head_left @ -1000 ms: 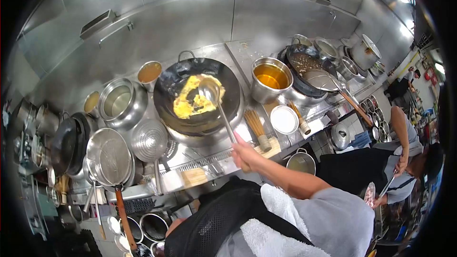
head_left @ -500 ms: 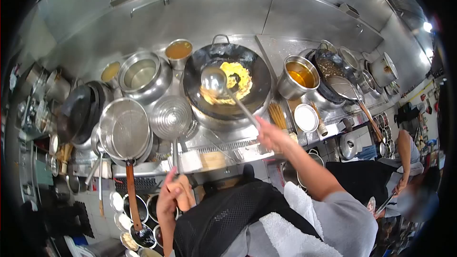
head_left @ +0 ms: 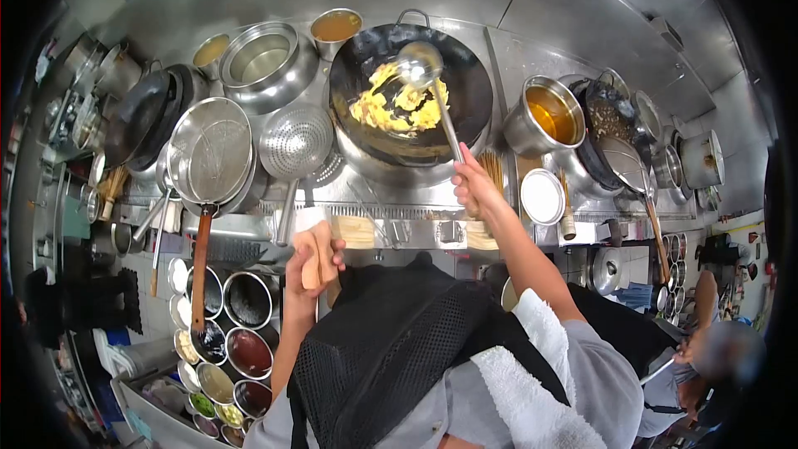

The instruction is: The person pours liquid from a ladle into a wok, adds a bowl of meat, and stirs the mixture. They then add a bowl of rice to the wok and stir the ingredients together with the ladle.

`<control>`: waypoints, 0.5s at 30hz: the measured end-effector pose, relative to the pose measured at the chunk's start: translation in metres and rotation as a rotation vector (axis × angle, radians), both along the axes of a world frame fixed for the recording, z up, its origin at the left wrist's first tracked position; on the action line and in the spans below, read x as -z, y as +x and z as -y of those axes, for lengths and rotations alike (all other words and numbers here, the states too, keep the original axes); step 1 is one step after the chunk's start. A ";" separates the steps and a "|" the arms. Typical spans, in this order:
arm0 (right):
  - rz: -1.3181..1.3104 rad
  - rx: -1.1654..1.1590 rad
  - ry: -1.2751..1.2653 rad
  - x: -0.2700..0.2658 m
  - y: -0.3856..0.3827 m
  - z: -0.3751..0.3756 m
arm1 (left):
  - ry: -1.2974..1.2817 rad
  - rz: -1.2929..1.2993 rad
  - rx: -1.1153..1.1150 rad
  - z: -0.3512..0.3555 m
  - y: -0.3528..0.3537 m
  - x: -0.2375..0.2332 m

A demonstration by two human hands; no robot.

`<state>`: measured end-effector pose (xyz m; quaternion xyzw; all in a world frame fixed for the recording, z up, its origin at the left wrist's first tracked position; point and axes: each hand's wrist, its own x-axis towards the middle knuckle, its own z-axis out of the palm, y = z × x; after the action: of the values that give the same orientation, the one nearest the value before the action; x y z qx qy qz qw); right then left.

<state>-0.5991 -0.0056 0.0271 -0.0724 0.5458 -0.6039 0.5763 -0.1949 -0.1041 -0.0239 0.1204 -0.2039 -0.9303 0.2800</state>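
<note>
My right hand [head_left: 476, 187] is closed round the handle of a steel ladle [head_left: 421, 65]. The ladle's bowl is inside the black wok [head_left: 470, 58], at the upper right of the scrambled egg [head_left: 407, 104]. Yellow curds of egg lie loosely spread over the wok's bottom. Low on the left, in front of the counter's edge, my left hand [head_left: 301, 270] grips a tan folded pad [head_left: 318, 254] that looks like cloth. Just above that hand is the handle of a perforated skimmer [head_left: 295, 141], which rests on the counter.
A round wire strainer [head_left: 209, 150] with a wooden handle sits on the left. Pots of liquid [head_left: 264, 58] stand behind it. Right of the wok are a pot of amber oil [head_left: 549, 112] and a white lid [head_left: 542, 197]. Sauce tubs [head_left: 249, 352] are at lower left; a co-worker [head_left: 702, 349] is at right.
The view has shifted, so the counter appears higher. The ladle has moved from the egg's left to its upper right, and the egg is spread differently. My left fingers now wrap the tan pad.
</note>
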 end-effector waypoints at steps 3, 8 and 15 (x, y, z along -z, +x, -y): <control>-0.001 0.085 -0.009 0.005 0.030 -0.039 | -0.077 0.048 -0.095 -0.004 0.003 -0.019; 0.307 -0.175 0.015 -0.013 0.000 -0.062 | -0.013 0.207 -0.150 -0.003 0.002 -0.013; -0.024 0.033 0.045 0.002 0.027 -0.062 | -1.221 0.236 0.372 -0.008 0.037 -0.029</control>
<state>-0.5723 0.0564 0.0250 -0.0574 0.5671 -0.6001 0.5612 -0.1576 -0.0960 0.0055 0.0037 -0.7431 -0.6604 0.1078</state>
